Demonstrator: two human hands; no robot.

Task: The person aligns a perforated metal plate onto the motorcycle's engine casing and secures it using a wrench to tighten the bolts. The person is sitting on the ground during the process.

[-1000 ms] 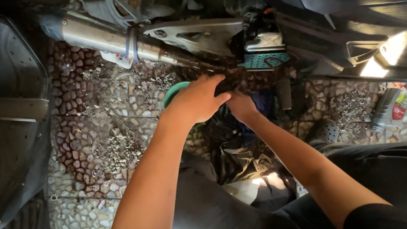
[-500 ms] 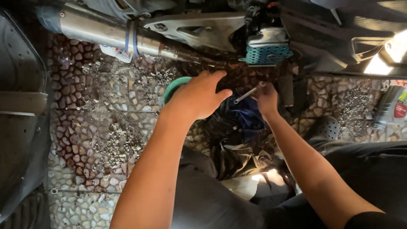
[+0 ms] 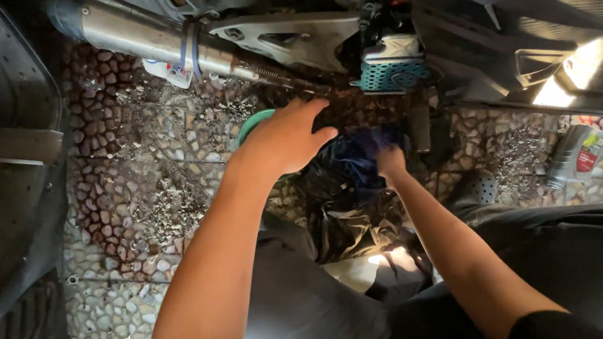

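Left hand (image 3: 285, 136) is spread open, fingers loose, resting over a green bowl (image 3: 252, 126) on the pebble floor (image 3: 137, 205) under the exhaust pipe (image 3: 152, 41). Right hand (image 3: 391, 160) pinches a dark blue rag (image 3: 359, 159) just beside it, fingers closed on the cloth.

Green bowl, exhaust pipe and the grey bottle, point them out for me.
Green bowl (image 3: 248, 125), head view, on the rim left of the left hand.
Exhaust pipe (image 3: 131, 33), head view, on the shiny barrel.
Grey bottle (image 3: 575, 155), head view, on its body.
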